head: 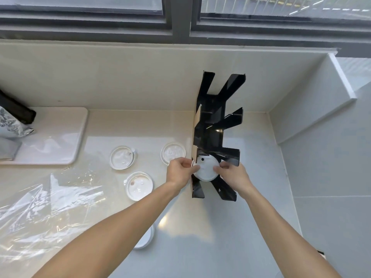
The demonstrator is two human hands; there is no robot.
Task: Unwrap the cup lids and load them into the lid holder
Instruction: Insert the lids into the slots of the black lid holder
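A black lid holder (212,135) with several slanted fins stands on the counter against the back wall. A white cup lid (206,169) sits in its nearest compartment. My left hand (179,173) pinches the lid's left edge and my right hand (233,175) pinches its right edge. Three more white lids lie loose on the counter to the left: one (122,160), one (173,153) and one (139,186). Another lid (145,237) is partly hidden under my left forearm.
Crumpled clear plastic wrap (46,213) covers the counter at the lower left. A cream mat (60,135) lies at the left with a patterned bag (10,125) on it. A window frame runs along the top, and a white wall ledge (339,77) bounds the right.
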